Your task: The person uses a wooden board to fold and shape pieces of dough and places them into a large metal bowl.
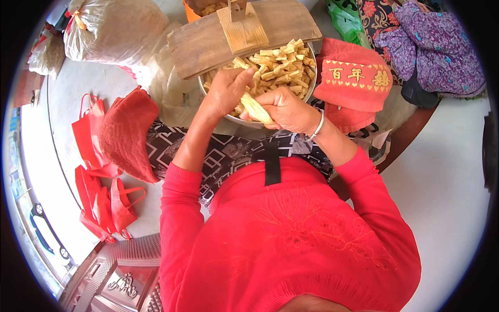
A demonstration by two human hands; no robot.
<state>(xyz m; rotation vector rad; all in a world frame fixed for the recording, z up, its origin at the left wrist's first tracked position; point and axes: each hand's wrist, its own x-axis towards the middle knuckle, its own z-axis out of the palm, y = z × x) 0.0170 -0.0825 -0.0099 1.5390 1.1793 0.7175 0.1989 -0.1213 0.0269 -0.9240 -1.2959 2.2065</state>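
Observation:
Both hands are together over the near rim of a metal basin (314,78) filled with short, pale-yellow, stick-like pieces (288,67). Between them is a longer pale-yellow bundle of strips (254,108), slanting down to the right. My right hand (291,109), with a bangle at its wrist, is closed around the bundle's lower part. My left hand (228,89) is closed at its upper end; its fingertips are partly hidden. Across the far side of the basin lies a wooden board (200,49) with a lighter wooden block (241,31) on it.
Red towels (351,83) lie over my right knee, and another red cloth (127,132) over my left. Red bags (106,203) lie on the floor at left. A large, full plastic sack (114,31) stands far left. Purple patterned fabric (436,47) is at far right.

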